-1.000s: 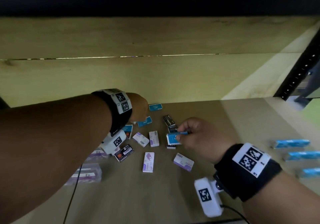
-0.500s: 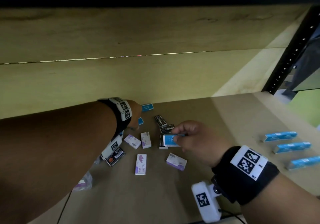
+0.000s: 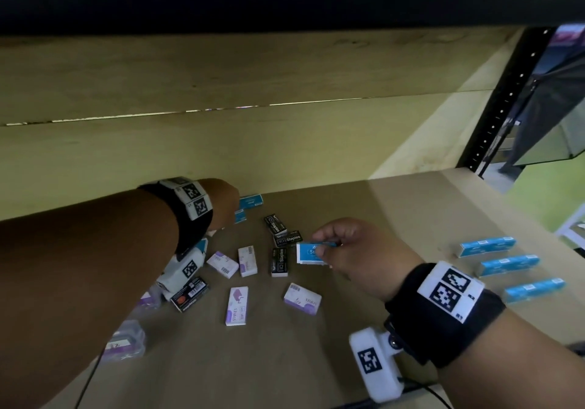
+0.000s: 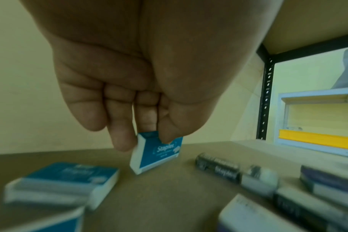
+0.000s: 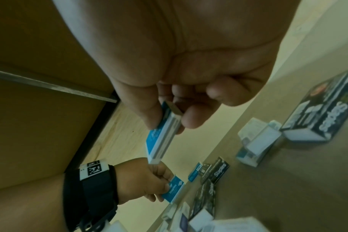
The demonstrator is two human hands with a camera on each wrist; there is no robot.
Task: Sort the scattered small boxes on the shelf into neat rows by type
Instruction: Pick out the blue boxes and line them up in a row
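Observation:
My right hand (image 3: 319,245) pinches a blue staples box (image 3: 311,253) between thumb and fingers, just above the scattered pile; the right wrist view shows this box (image 5: 161,138) edge-on. My left hand (image 4: 147,141) reaches to the back of the shelf and pinches another blue box (image 4: 157,153), tilted, its lower corner near the board. One more blue box (image 3: 251,201) lies by the back wall. Black boxes (image 3: 279,262) and white-purple boxes (image 3: 237,305) lie scattered between my hands. Three blue boxes (image 3: 509,264) stand in a row at the right.
A clear plastic packet (image 3: 125,343) lies at the front left under my left forearm. The wooden back wall (image 3: 285,149) is close behind the pile. A black perforated shelf post (image 3: 503,107) stands at the right. Bare shelf board (image 3: 395,212) lies between the pile and the blue row.
My right hand has lifted its blue box a little to the right, uncovering a black box beneath. My left hand has closed on a blue box at the back and tilted it up.

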